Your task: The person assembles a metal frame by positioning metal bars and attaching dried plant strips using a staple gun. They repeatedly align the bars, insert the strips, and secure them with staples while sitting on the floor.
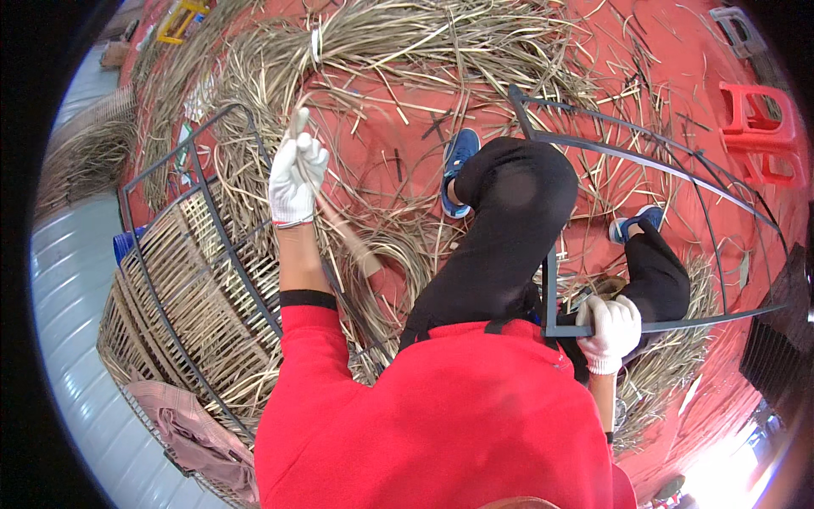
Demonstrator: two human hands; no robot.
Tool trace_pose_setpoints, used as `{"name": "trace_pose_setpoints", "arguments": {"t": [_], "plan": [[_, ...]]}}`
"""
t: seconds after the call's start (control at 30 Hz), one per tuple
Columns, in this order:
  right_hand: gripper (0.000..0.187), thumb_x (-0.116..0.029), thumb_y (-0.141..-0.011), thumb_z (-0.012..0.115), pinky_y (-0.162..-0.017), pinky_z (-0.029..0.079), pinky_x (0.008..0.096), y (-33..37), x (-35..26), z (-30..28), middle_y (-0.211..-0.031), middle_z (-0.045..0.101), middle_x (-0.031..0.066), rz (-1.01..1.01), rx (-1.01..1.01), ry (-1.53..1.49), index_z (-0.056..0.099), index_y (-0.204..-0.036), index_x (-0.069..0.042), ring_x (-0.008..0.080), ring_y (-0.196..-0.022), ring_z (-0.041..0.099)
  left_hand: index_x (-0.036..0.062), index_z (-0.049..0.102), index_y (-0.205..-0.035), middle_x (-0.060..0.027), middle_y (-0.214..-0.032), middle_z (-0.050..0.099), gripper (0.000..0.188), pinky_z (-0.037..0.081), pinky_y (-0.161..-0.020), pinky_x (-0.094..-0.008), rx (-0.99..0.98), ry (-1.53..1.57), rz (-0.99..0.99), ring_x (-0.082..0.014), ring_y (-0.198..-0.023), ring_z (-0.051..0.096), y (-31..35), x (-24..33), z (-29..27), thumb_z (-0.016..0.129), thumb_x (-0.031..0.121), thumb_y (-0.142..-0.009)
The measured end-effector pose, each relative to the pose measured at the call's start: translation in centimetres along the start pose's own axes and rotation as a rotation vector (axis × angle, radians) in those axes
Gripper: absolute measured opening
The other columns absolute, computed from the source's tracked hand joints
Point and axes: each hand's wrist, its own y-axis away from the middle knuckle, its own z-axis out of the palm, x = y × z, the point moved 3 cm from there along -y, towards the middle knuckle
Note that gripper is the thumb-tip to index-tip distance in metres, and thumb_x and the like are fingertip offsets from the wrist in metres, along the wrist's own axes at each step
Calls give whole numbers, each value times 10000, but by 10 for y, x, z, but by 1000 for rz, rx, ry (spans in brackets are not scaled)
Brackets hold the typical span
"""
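Note:
My left hand, in a white knitted glove, is raised at the left with its fingers closed. A pale flat weaving strip runs through it; its lower end is blurred and its top sticks out above the fingers. At the right, my gloved right hand is wrapped round the near bar of a dark metal frame. This frame has curved rods and rests across my lap and leg, tilted. The bar's underside is hidden by my fingers.
A partly woven basket on a metal frame stands at the left. Long bundles of strips lie across the red floor, with loose pieces and a coil around my feet. A red plastic stool is at the far right. A cloth hangs lower left.

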Motion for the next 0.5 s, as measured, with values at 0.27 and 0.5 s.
{"name": "trace_pose_setpoints", "arguments": {"t": [0.27,0.5], "plan": [[423,-273,-590,822,-818,487,418,-4,6,-14,-713,548,58,-39,-86,-45,636,-935,-115,275,-773,607,102,546,-1190,-15,-949,546,177,421,-836,-360,-167,40,83,-163,-882,508,28,-39,157,565,118,-1015],[836,-595,-783,753,-1007,455,399,26,-8,-58,-1260,643,149,118,22,-929,577,-1360,-16,314,-1210,590,90,595,-1090,-64,-980,582,90,479,-854,-386,-417,-66,-159,-204,-917,556,74,-154,266,554,120,-1016]]}}
